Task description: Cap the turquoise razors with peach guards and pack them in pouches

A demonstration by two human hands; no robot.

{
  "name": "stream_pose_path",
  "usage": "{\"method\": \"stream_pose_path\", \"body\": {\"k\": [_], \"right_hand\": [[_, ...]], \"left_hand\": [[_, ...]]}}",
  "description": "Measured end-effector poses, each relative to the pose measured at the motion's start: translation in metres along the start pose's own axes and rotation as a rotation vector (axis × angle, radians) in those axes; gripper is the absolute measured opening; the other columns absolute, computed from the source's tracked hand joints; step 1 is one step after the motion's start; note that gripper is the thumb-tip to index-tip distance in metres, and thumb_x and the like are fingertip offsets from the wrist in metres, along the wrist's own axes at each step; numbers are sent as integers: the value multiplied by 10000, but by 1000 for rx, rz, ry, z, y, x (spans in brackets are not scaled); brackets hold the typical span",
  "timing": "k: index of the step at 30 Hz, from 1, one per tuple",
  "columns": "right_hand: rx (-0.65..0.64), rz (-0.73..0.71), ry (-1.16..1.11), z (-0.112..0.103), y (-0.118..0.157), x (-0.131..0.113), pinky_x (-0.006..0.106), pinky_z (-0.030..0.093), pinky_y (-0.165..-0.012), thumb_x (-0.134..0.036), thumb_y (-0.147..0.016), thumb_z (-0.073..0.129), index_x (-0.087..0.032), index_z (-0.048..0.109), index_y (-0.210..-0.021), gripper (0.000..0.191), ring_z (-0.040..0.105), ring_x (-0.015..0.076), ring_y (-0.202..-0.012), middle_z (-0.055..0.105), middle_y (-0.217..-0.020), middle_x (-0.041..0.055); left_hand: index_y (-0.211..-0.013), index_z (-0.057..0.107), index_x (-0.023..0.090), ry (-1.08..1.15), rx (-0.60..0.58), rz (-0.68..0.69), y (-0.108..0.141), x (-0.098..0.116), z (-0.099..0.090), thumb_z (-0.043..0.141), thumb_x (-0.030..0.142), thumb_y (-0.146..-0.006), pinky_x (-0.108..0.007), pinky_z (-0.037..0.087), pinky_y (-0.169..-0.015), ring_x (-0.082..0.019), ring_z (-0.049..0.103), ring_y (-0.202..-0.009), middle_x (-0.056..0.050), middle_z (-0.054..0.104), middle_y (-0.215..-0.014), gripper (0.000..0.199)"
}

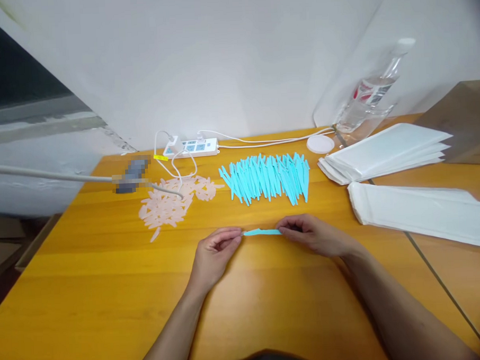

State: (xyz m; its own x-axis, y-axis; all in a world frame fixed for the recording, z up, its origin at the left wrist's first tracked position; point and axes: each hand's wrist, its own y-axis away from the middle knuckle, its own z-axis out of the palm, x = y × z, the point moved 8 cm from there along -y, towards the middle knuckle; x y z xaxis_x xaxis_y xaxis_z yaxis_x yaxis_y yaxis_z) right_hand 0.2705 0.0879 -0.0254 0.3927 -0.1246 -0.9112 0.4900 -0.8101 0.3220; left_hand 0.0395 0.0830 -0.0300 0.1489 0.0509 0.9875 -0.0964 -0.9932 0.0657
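Observation:
A slim turquoise eyebrow razor [262, 232] lies level between my two hands, just above or on the table. My left hand [216, 251] pinches its left end, and the fingertips hide that tip. At the other end, my right hand [312, 235] grips the handle between thumb and fingers. Beyond my hands is a wide row of similar turquoise razors [266, 178], laid close together and overlapping. To the left spreads a loose heap of small pale pink plastic pieces [167, 204], with a single piece [155, 234] at its near edge.
A white power strip [199, 147] with plugs and cables sits against the wall. A blurred-out device [132, 175] is at left. On the right are a round white lid [320, 143], a clear bottle [373, 92], stacks of white sleeves [385, 152] and a cardboard box [460, 122].

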Motion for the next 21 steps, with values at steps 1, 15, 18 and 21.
{"method": "stream_pose_path", "body": {"k": [1,15,18,21], "right_hand": [[0,0,5,0,0,0,256,338,-617,-518,-970,496,-177,652,-933,377,421,120,-684,533,-773,-21],[194,-271,580,21,0,-25,287,418,-701,-291,-992,487,-171,732,-849,308,594,176,-746,671,-833,77],[238,-255,586,18,0,-22,273,436,-703,-251,-962,539,-172,732,-863,230,607,169,-752,665,-836,67],[291,-236,572,11,0,-20,262,439,-691,-248,-957,549,-180,725,-859,213,612,161,-748,662,-831,53]], "left_hand": [[-909,809,198,-10,-5,25,1,2,3,768,305,-827,-314,595,-891,-203,721,-983,-95,774,-1039,141],[-1119,709,237,-560,-174,488,20,32,42,595,189,-951,-393,542,-884,-225,673,-981,-85,747,-1047,208],[-1114,703,231,-599,-188,520,21,32,44,592,179,-952,-390,527,-878,-219,655,-976,-84,737,-1046,202],[-1105,705,230,-601,-196,516,20,31,45,608,190,-946,-383,522,-888,-217,650,-991,-81,733,-1057,190]]}}
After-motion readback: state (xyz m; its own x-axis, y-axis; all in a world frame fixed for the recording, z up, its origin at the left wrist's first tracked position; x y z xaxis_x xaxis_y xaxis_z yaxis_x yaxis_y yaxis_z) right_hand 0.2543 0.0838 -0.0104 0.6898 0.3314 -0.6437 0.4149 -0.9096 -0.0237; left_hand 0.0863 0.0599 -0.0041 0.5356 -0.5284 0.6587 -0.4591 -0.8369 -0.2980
